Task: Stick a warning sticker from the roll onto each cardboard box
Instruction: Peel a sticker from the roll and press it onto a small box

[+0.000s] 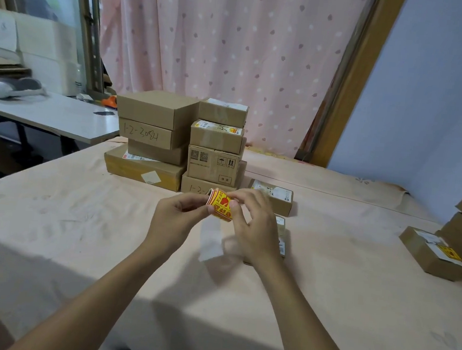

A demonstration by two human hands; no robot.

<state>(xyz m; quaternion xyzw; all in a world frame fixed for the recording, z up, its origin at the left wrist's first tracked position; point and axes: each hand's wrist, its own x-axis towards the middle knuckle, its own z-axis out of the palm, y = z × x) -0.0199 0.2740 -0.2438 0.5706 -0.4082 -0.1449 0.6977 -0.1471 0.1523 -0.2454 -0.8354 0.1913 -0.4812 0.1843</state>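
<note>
While the left hand [176, 220] and right hand [253, 228] pinch the sticker roll [219, 203], cardboard boxes [157, 108] crowd the tablecloth [75, 217] before pink curtains [222, 34].

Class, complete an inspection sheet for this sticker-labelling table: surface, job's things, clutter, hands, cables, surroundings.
Surface: table, cloth-covered, peach, wrinkled.
Job's things: sticker roll held above the table; stacked cardboard boxes behind it; stickered box at right.
Clutter: white strip below the roll.
Hands: left hand grips the roll; right hand pinches its outer sticker.
Cables: nothing seen.
Surroundings: pink spotted curtain; white side table at left.
</note>
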